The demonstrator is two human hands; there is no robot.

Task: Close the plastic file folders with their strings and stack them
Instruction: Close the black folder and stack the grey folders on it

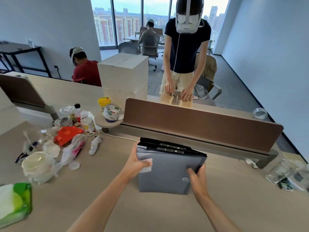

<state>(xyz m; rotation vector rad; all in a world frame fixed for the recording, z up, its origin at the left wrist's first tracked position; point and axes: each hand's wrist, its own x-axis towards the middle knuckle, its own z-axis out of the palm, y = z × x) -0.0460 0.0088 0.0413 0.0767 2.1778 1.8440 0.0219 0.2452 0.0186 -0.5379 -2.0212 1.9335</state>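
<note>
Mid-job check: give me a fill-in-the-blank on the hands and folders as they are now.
The left hand and right hand grip the folder stack, whose front cover is ____. The string button sits nearest the ____ hand. The red bag lies ____ of the stack.
Missing: grey; right; left.

One wide-angle view, worn on the person's head, looks forward and down across the surface. The left hand and right hand, gripping the file folders, lie close below it. Beyond them it faces a divider panel and distant windows.
</note>
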